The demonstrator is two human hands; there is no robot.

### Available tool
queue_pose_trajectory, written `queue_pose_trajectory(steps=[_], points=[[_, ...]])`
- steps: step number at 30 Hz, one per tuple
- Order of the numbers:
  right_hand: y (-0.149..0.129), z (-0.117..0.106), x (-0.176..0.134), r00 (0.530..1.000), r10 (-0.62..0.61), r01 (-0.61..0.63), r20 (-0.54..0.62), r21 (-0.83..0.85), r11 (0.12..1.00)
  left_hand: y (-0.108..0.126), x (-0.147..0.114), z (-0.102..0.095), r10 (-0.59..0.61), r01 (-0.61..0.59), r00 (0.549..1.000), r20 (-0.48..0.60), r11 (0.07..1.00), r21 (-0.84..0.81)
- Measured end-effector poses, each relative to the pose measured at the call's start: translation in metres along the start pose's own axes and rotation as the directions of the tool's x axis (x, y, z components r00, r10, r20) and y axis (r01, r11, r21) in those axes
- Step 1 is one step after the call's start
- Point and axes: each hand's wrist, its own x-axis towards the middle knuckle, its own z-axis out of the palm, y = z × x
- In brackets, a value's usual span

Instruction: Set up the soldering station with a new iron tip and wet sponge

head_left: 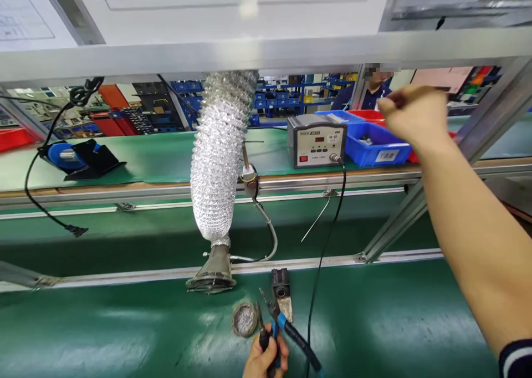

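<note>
My left hand [266,356] is closed at the bottom middle, around a soldering iron [263,338] and one blue handle of a pair of pliers [291,331]. The iron's tip points up and away from me. The pliers' other handle, dark with blue ends, spreads out to the right. Just left of the iron's tip sits a small round tin [244,319] with a silvery content. A soldering iron stand [281,288] lies behind the pliers' jaws. My right hand [415,115] is raised above the blue bin [376,148], blurred, its fingers curled; whatever they hold is hidden.
A soldering station [318,142] stands on the rear shelf, its cable hanging to the green bench [374,322]. The foil duct [220,162] ends in a hood [211,275] low over the bench. A solder reel [66,155] stands left. A person [376,87] is behind.
</note>
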Motion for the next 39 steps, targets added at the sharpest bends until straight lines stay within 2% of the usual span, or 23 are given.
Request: queue_pose_trajectory(steps=[1, 2, 3, 4, 5, 6, 7, 8, 9, 10, 12, 15, 17, 18, 19, 21, 23, 26, 27, 29, 31, 35, 39], points=[[-0.006, -0.005, -0.041, 0.986, -0.063, 0.085, -0.152, 0.138, 0.987, 0.004, -0.003, 0.006, -0.016, 0.016, 1.0, 0.014, 1.0, 0.012], [-0.011, -0.007, -0.089, 0.964, -0.099, 0.169, -0.245, 0.287, 0.943, 0.007, -0.006, 0.012, -0.025, 0.024, 0.999, 0.022, 1.0, 0.015], [-0.015, -0.006, -0.139, 0.97, -0.173, 0.231, -0.168, 0.439, 0.868, 0.009, -0.009, 0.019, -0.035, 0.035, 0.999, 0.035, 0.999, 0.015], [-0.019, -0.002, -0.191, 0.95, -0.298, 0.188, 0.089, 0.599, 0.778, 0.011, -0.012, 0.025, -0.049, 0.048, 0.997, 0.061, 0.999, 0.016], [-0.021, 0.004, -0.241, 0.831, -0.411, 0.033, 0.374, 0.706, 0.707, 0.011, -0.015, 0.031, -0.06, 0.059, 0.994, 0.089, 0.998, 0.019], [-0.023, 0.012, -0.287, 0.671, -0.478, -0.16, 0.567, 0.74, 0.653, 0.01, -0.018, 0.037, -0.077, 0.074, 0.99, 0.12, 0.997, 0.029], [-0.023, 0.02, -0.327, 0.515, -0.528, -0.331, 0.675, 0.725, 0.604, 0.007, -0.021, 0.041, -0.093, 0.087, 0.985, 0.148, 0.995, 0.046], [-0.024, 0.027, -0.36, 0.429, -0.554, -0.497, 0.713, 0.699, 0.515, 0.004, -0.024, 0.045, -0.11, 0.099, 0.979, 0.171, 0.992, 0.073], [-0.023, 0.033, -0.386, 0.388, -0.559, -0.638, 0.733, 0.651, 0.411, 0.0, -0.028, 0.048, -0.128, 0.109, 0.974, 0.189, 0.988, 0.108], [-0.023, 0.038, -0.405, 0.38, -0.539, -0.743, 0.752, 0.595, 0.306, -0.004, -0.032, 0.05, -0.145, 0.116, 0.969, 0.201, 0.982, 0.149], [-0.021, 0.04, -0.427, 0.39, -0.469, -0.867, 0.793, 0.487, 0.102, -0.011, -0.038, 0.052, -0.169, 0.114, 0.962, 0.216, 0.962, 0.246], [-0.014, 0.038, -0.442, 0.427, -0.325, -0.904, 0.844, 0.405, -0.138, -0.017, -0.042, 0.045, -0.178, 0.073, 0.963, 0.203, 0.896, 0.438], [-0.006, 0.038, -0.448, 0.467, -0.201, -0.876, 0.861, 0.42, -0.236, -0.019, -0.039, 0.035, -0.166, 0.053, 0.973, 0.158, 0.835, 0.548], [-0.002, 0.039, -0.451, 0.48, -0.139, -0.866, 0.866, 0.443, -0.233, -0.019, -0.036, 0.028, -0.161, 0.055, 0.979, 0.129, 0.805, 0.591], [0.002, 0.041, -0.454, 0.486, -0.097, -0.866, 0.869, 0.463, -0.188, -0.019, -0.033, 0.02, -0.157, 0.06, 0.982, 0.101, 0.778, 0.625], [0.01, 0.045, -0.458, 0.464, -0.1, -0.885, 0.88, 0.466, -0.007, -0.02, -0.027, 0.004, -0.147, 0.057, 0.986, 0.075, 0.731, 0.68], [0.015, 0.05, -0.46, 0.381, -0.194, -0.887, 0.904, 0.417, 0.198, -0.022, -0.023, -0.01, -0.11, 0.01, 0.99, 0.093, 0.698, 0.716], [0.013, 0.056, -0.462, 0.203, -0.304, -0.779, 0.931, 0.342, 0.525, -0.027, -0.023, -0.023, -0.005, -0.087, 0.992, 0.124, 0.687, 0.721], [0.011, 0.057, -0.463, 0.171, -0.306, -0.701, 0.936, 0.334, 0.63, -0.029, -0.024, -0.026, 0.024, -0.104, 0.992, 0.121, 0.69, 0.717], [0.003, 0.059, -0.463, 0.149, -0.299, -0.537, 0.943, 0.331, 0.776, -0.031, -0.025, -0.03, 0.066, -0.119, 0.993, 0.101, 0.703, 0.702], [-0.006, 0.06, -0.462, 0.146, -0.299, -0.437, 0.943, 0.333, 0.835, -0.032, -0.027, -0.033, 0.092, -0.118, 0.993, 0.075, 0.723, 0.681], [-0.022, 0.062, -0.46, 0.126, -0.271, -0.338, 0.954, 0.298, 0.893, -0.029, -0.029, -0.037, 0.116, -0.102, 0.993, 0.021, 0.75, 0.653], [-0.036, 0.061, -0.459, 0.134, -0.218, -0.245, 0.967, 0.246, 0.938, -0.025, -0.032, -0.041, 0.191, -0.11, 0.981, -0.023, 0.655, 0.748]])
